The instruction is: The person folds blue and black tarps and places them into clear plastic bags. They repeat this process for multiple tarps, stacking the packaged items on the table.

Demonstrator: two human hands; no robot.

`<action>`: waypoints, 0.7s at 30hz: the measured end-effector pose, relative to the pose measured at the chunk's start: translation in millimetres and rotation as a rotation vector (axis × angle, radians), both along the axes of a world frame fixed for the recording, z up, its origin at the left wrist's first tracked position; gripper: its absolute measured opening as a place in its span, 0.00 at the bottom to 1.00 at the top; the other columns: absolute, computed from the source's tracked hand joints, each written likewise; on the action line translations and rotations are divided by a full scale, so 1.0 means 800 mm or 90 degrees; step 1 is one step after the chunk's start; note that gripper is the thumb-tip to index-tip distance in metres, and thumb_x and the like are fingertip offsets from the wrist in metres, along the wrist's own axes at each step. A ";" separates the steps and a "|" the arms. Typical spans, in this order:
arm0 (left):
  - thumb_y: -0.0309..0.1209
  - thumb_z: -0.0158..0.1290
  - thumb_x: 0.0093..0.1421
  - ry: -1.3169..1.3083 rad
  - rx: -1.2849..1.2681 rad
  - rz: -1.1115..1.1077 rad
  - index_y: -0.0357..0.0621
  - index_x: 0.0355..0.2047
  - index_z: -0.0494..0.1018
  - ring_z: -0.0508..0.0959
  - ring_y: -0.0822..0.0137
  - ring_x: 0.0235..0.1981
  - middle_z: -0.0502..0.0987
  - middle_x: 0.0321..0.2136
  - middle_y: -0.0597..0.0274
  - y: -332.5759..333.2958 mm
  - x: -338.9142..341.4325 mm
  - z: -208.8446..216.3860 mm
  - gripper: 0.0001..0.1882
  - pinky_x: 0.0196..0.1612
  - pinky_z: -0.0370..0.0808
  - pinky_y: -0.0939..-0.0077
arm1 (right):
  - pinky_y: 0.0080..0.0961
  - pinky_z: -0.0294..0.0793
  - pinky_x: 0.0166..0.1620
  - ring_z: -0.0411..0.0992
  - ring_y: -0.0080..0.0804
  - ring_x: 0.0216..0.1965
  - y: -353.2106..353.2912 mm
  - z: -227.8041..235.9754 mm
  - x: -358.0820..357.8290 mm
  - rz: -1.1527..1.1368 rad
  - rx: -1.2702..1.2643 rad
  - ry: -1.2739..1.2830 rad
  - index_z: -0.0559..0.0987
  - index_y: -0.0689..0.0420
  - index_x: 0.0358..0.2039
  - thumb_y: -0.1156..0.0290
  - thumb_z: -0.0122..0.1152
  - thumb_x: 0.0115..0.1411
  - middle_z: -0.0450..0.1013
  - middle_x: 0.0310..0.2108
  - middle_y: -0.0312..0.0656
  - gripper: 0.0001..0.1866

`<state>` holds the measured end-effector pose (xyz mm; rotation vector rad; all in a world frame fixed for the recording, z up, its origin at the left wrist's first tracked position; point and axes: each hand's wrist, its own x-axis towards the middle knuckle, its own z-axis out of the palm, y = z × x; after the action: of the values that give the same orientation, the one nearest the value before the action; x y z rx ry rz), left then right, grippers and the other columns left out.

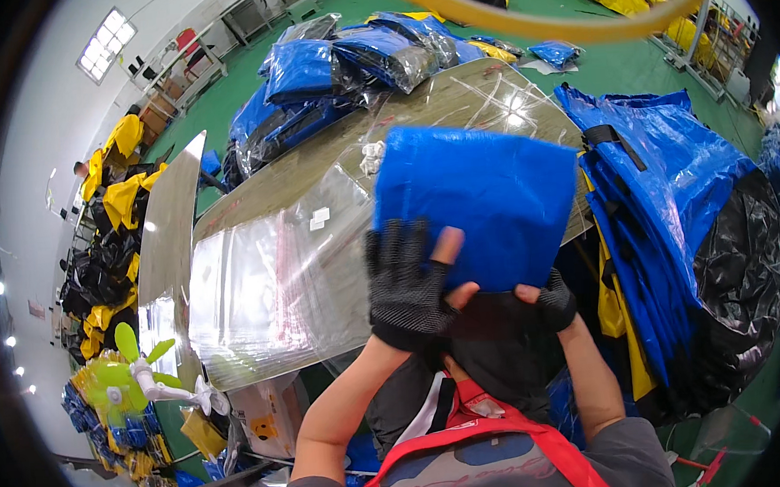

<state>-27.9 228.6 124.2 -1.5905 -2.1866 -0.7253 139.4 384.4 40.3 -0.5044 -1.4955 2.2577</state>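
A folded blue tarp (479, 205), smooth and roughly square, lies in front of me over the near right part of the table. My left hand (407, 287), in a black dotted glove with bare thumb and index tips, rests on its lower left corner with fingers stretched out. At the lower right corner my right hand (552, 300) grips the tarp, thumb on top; its other fingers are hidden underneath. Left of the tarp lies a pile of clear plastic bags (260, 286) with a small white label (319, 218) on them.
Packed blue bundles in clear bags (345, 61) are heaped beyond the table (462, 94). Large blue and black tarps (661, 203) hang at the right. A green-bladed fan (136, 371) is clipped at the near left. A yellow curved bar (555, 25) crosses the top of the view.
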 end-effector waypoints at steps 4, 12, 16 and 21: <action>0.62 0.46 0.54 -0.043 -0.219 -0.076 0.54 0.60 0.64 0.52 0.37 0.65 0.56 0.63 0.44 0.046 0.000 -0.112 0.39 0.63 0.36 0.33 | 0.32 0.73 0.52 0.72 0.39 0.49 0.029 -0.057 0.024 -0.051 -0.238 -0.081 0.65 0.65 0.58 0.66 0.61 0.57 0.70 0.52 0.51 0.31; 0.52 0.49 0.58 -0.392 -0.229 -0.023 0.47 0.40 0.76 0.75 0.43 0.41 0.77 0.39 0.44 0.100 -0.106 -0.170 0.23 0.44 0.73 0.54 | 0.35 0.73 0.53 0.71 0.43 0.51 -0.004 -0.054 0.027 -0.112 -0.237 -0.073 0.65 0.67 0.57 0.69 0.59 0.56 0.71 0.51 0.52 0.29; 0.39 0.50 0.57 -0.086 0.051 0.193 0.45 0.38 0.74 0.77 0.44 0.33 0.76 0.32 0.44 0.168 -0.336 -0.207 0.14 0.37 0.73 0.54 | 0.37 0.73 0.53 0.72 0.44 0.50 -0.005 -0.062 0.027 -0.126 -0.283 -0.049 0.67 0.67 0.56 0.73 0.58 0.55 0.71 0.51 0.52 0.27; 0.32 0.59 0.50 -0.415 -0.068 0.116 0.43 0.39 0.70 0.77 0.56 0.36 0.77 0.33 0.52 0.170 -0.408 -0.231 0.16 0.39 0.74 0.67 | 0.35 0.72 0.53 0.73 0.43 0.49 0.010 -0.098 0.049 -0.117 -0.272 -0.104 0.68 0.66 0.55 0.73 0.59 0.54 0.72 0.49 0.51 0.27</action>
<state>-354.6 364.3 -60.7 -1.2875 -2.8155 -1.2162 178.4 392.7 -38.1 -0.9286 -0.9764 2.4340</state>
